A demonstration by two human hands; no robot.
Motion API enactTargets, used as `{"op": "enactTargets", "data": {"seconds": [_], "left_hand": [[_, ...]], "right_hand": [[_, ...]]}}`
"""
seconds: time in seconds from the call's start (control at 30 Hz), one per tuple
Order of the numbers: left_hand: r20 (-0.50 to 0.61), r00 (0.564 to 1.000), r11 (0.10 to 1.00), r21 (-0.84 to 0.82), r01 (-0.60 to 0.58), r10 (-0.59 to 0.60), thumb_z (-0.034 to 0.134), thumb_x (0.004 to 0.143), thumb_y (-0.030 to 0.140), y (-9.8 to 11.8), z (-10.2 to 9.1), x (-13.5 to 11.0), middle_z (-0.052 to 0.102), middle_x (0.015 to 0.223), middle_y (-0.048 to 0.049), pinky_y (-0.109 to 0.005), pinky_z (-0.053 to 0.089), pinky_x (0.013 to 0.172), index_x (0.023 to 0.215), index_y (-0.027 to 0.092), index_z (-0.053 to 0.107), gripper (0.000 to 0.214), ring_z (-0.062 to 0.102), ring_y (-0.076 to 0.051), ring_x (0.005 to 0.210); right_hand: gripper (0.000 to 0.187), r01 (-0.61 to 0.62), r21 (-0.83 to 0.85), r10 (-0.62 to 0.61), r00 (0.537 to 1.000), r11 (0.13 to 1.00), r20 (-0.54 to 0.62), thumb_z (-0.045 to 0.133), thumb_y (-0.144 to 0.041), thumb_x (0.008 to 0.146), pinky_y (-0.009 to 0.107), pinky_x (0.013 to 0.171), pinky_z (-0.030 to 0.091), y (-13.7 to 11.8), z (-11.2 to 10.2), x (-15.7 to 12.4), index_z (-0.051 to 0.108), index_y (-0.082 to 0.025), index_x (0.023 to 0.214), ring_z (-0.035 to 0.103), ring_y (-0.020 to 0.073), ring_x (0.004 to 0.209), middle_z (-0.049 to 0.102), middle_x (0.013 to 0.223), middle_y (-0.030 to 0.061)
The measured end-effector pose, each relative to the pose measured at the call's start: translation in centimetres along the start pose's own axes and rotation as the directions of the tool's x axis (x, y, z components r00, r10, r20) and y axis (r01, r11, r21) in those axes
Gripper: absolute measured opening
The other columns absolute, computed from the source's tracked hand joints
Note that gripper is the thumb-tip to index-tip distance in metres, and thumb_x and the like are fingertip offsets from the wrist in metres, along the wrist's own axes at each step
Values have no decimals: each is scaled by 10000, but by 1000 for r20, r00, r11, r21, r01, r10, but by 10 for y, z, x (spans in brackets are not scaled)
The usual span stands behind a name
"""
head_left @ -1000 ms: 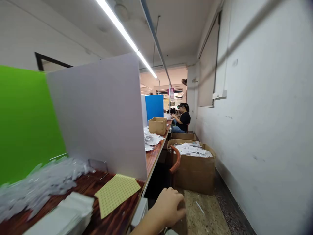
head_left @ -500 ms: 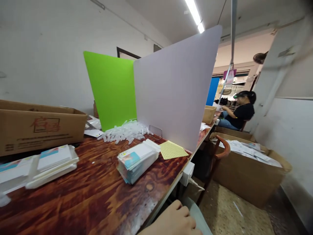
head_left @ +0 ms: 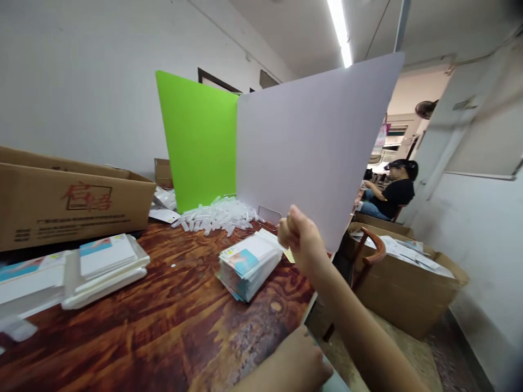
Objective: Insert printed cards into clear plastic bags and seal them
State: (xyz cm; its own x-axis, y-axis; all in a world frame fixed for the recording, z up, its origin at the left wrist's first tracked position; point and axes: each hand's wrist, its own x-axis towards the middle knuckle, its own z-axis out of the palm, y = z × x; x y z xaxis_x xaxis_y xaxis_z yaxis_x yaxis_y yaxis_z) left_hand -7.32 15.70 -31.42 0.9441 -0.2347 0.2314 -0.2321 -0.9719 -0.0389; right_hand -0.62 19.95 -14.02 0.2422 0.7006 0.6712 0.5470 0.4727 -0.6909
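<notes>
One left hand [head_left: 300, 356] is nearest, by the counter [head_left: 171, 326], its fingers too hidden to tell open from closed. Farther, the right hand [head_left: 300, 237] has curled fingers, any grip unclear, near the yellow sheet [head_left: 289, 255] and card stack [head_left: 250, 265]; whitish plastic pieces [head_left: 220, 213] lie beyond.

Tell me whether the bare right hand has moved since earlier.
Yes: unseen before, the bare right hand has come in front of the flat lilac-grey partition.

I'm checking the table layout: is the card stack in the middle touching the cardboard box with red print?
Apart. The head view shows a wide stretch of wooden tabletop between the card stack and the cardboard box.
</notes>
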Motion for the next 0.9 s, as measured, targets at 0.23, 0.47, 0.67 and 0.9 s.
{"op": "enactTargets", "data": {"seconds": [0.23,0.47,0.67,0.9], "left_hand": [[121,993,1000,2,0,0,631,881,261,0,-11,1,699,706,15,-337,544,725,762,169,660,153,655,-141,683],[-70,994,953,-296,61,-86,652,875,289,8,-25,-5,667,683,18,-372,543,764,680,155,620,239,648,-142,688],[-303,717,553,-822,137,-628,519,950,387,-15,-58,-9,626,743,15,-305,525,640,856,149,631,279,612,-132,668],[-57,399,91,-994,67,-915,535,940,413,-35,-52,-15,624,787,8,-266,514,559,953,145,615,281,580,-103,602]], "right_hand": [[370,-173,-65,158,969,983,-189,486,-475,973,171,410,360,53,-22,25,578,-139,847,394,33,426,488,612,-74],[308,-287,-451,102,915,845,-391,526,-437,957,236,570,506,99,-80,-131,611,-142,941,575,92,628,604,799,-18],[268,-156,-763,326,942,628,76,580,-357,939,340,757,560,127,-87,-195,598,-155,1113,640,152,871,639,1061,52],[291,220,-853,483,744,474,461,583,-347,935,407,882,532,118,-63,-175,593,-165,1163,616,199,1031,608,1193,87]]}}
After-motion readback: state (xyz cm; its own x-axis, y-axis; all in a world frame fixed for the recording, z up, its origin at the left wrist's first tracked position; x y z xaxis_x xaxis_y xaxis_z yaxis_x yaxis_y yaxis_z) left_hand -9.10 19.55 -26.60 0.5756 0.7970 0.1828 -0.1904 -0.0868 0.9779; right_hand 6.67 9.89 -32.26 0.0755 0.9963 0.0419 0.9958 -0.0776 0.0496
